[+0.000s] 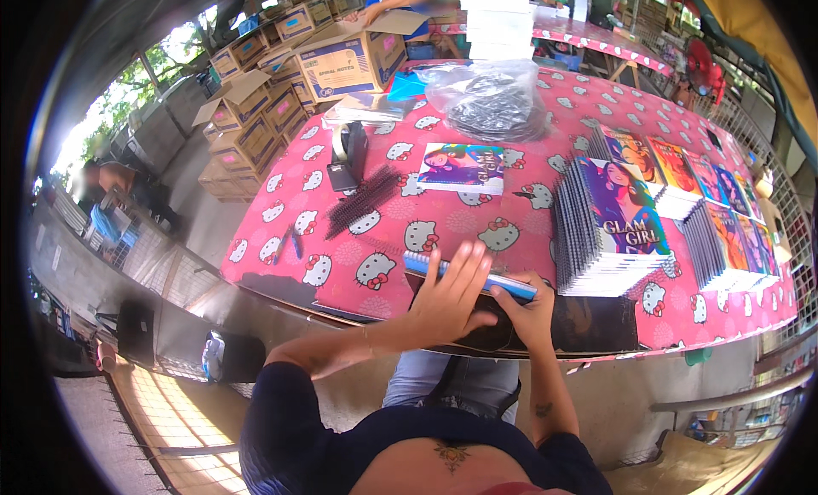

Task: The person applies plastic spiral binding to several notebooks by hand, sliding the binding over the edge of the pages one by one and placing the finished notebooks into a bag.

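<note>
A spiral notebook (509, 284) is held on edge at the table's near side, its narrow blue side upward. My right hand (530, 314) grips its right end, the thumb on the near face. Across its upper edge my left hand (453, 290) lies with fingers stretched out and thumb apart. Just beyond, another notebook (461, 168) with a colourful cover lies flat. A bundle of black spiral binding coils (362, 204) rests to the left, near a black tape dispenser (348, 158). Two pens (288, 244) lie at the table's left.
Tall stacks of notebooks (609, 227) stand on the right of the pink patterned table (375, 303). A clear bag of black coils (498, 112) and a white paper stack (498, 26) are at the back. Cardboard boxes (349, 69) pile up far left; other people are beyond.
</note>
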{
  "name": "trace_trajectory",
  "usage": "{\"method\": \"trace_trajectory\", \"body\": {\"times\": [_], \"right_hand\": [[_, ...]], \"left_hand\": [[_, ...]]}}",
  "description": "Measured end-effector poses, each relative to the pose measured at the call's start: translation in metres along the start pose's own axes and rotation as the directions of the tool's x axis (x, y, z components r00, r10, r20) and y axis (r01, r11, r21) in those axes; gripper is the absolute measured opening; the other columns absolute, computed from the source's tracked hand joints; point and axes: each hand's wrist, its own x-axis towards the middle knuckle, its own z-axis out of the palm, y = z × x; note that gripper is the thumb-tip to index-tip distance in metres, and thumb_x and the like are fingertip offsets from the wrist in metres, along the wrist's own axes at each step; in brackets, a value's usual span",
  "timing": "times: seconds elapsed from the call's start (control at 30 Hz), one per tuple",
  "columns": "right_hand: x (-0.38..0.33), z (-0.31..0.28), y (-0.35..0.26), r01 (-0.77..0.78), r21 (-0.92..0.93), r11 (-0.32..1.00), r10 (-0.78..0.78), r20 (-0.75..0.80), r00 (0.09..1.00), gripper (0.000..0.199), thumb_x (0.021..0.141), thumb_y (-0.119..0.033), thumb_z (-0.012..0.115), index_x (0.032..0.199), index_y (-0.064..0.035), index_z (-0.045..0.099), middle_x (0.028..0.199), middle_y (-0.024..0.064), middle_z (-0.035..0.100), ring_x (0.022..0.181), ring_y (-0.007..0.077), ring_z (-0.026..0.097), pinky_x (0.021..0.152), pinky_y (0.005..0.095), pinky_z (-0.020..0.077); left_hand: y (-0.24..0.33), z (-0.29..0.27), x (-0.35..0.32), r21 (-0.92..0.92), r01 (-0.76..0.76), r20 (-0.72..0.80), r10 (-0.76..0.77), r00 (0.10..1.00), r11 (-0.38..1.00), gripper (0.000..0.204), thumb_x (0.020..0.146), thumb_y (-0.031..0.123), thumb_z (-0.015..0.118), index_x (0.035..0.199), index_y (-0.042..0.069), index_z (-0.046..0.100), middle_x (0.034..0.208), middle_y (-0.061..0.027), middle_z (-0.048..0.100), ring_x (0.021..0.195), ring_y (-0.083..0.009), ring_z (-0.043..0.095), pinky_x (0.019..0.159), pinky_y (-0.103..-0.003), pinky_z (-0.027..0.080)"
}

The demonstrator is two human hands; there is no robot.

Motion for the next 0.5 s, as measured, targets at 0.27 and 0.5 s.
{"method": "trace_trajectory", "body": {"times": [0.27, 0.5], "right_hand": [[0.007, -0.006, -0.008, -0.003, 0.097, 0.995, -0.011, 0.142, 0.990, 0.020, 0.091, -0.006, 0.076, 0.108, 0.0021, 0.073, 0.095, 0.0049, 0.076, 0.088, 0.0075, 0.066, 0.080, 0.0243, 0.0523], [0.002, -0.001, 0.007, -0.055, 0.093, 0.994, 0.047, 0.091, 0.995, 0.020, 0.091, -0.008, 0.075, 0.108, 0.0020, 0.074, 0.091, 0.0039, 0.075, 0.083, 0.0056, 0.064, 0.074, 0.0236, 0.0507]], "left_hand": [[-0.029, -0.028, 0.027, -0.295, -0.035, 0.061, 0.055, 0.997, 0.955, 0.022, 0.095, 0.022, 0.067, 0.109, 0.005, 0.068, 0.107, -0.0100, 0.073, 0.107, -0.0262, 0.069, 0.110, -0.052, 0.040], [-0.026, -0.025, 0.032, -0.019, 0.024, 0.145, -0.021, 0.989, 1.000, 0.057, 0.095, 0.045, 0.061, 0.129, 0.000, 0.058, 0.135, -0.0193, 0.059, 0.130, -0.0391, 0.052, 0.116, -0.062, 0.025]]}}
